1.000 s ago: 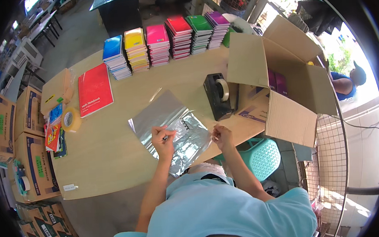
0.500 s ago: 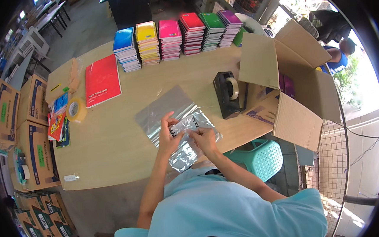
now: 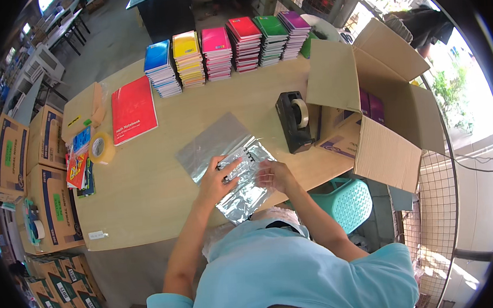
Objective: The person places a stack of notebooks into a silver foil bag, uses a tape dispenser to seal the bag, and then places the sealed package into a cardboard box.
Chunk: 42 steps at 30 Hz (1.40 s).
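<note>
Clear plastic bags [image 3: 217, 137] lie on the table in front of me, the nearer one shiny and crinkled, with black print. My left hand [image 3: 216, 182] rests on the nearer bag with its fingers spread, holding nothing. Over the right edge of that bag is my right hand [image 3: 277, 176], its fingers smeared by motion and pointing left, so their grip does not show. A black tape dispenser [image 3: 294, 123] with a roll of tape stands just right of the bags.
Stacks of notebooks, from a blue stack [image 3: 160, 69] to a purple stack [image 3: 294, 35], line the far edge. A red notebook [image 3: 134, 110] and a tape roll [image 3: 101, 148] lie left. An open carton [image 3: 332, 75] stands right, above a green stool [image 3: 348, 204]. Cartons [image 3: 55, 205] flank the table's left.
My left hand has spread its fingers over the bag. My right hand has moved a little to the right, off the bag's middle. The bags have hardly shifted.
</note>
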{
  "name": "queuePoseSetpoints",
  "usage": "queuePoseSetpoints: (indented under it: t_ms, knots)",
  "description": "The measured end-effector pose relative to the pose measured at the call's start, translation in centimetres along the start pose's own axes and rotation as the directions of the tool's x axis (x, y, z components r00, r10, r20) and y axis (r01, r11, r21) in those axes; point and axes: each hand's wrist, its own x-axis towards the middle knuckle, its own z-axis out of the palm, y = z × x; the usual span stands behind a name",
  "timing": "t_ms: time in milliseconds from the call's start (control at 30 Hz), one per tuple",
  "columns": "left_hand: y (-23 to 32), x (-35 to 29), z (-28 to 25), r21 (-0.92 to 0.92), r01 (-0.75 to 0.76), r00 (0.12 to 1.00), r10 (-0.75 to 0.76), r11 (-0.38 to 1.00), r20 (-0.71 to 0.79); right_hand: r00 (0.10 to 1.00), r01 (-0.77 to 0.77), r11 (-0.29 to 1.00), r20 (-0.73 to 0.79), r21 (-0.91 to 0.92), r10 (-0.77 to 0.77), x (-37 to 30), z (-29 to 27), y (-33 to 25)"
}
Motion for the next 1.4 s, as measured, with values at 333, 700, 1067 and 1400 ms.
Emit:
queuePoseSetpoints:
  t_ms: [333,700,1067,1400]
  knots:
    - [-0.2,-4.2,4.0,0.071,-0.034,0.911,0.06,0.997,-0.408,0.918,0.397,0.778,0.191,-0.487,-0.349,-15.1,6.9,-9.6]
    - [-7.5,-0.9,3.2,0.464,0.138,0.949,-0.251,0.875,0.189,0.362,0.0,0.457,-0.426,-0.889,-0.829,-30.3,-13.9,-35.1]
    - [-5.7,0.8,5.0,0.549,0.192,0.877,-0.393,0.814,0.275,0.925,-0.026,0.964,-0.372,-0.265,-0.078,-16.7,-28.3,-34.2]
    - [-4.1,1.7,6.3,0.657,0.154,0.852,-0.436,0.738,0.29,0.989,-0.028,0.303,0.018,-0.953,0.147,-5.5,-24.1,-28.6]
